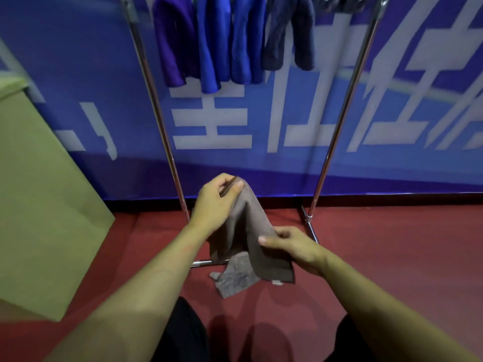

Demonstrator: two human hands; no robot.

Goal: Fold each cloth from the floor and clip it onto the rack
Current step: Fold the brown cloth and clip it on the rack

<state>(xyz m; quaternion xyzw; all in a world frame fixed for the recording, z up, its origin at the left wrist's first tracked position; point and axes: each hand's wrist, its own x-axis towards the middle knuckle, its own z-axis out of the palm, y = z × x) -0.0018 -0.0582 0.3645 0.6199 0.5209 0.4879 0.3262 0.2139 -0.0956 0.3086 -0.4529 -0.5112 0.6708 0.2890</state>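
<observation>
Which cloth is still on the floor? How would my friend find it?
Look at the red floor in front of the metal rack. Just below the brown cloth held up by both hands lies a crumpled grey cloth. It alone touches the floor; the blue and purple ones hang from the rack.

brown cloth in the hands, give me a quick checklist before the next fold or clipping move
1. Left hand pinches the top edge of the brown cloth: ok.
2. Right hand grips the cloth's lower side: ok.
3. Cloth lifted off the red floor: ok, it hangs between the hands.
4. Cloth folded neatly enough to clip: not ok, it drapes loose and uneven.
5. Free space on the rack: cannot tell; hung cloths fill the left and middle, and the top bar and clips are cut off.
6. Floor cleared of cloths: not ok, a grey cloth lies under the hands.
</observation>
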